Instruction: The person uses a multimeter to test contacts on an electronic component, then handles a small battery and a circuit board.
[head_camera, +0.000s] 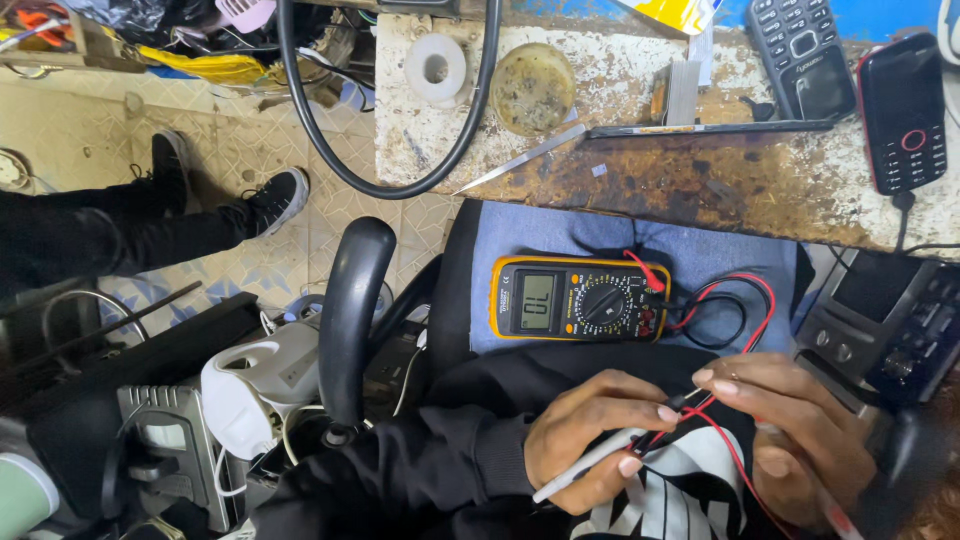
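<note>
Head view showed one yellow meter (578, 298) at centre and two phones (850, 75) at upper right. The left hand (590, 440) had its fingers clamped on a white probe (590, 462), and the right hand (800, 430) pinched the red and black wires (700, 402).

— What was in the hands?
— A slim grey probe (590, 462), tilted, at lower centre, with red and black leads (735, 300) looping up.
— Running where?
— To a yellow multimeter (578, 299), lying flat at centre frame, display lit.
</note>
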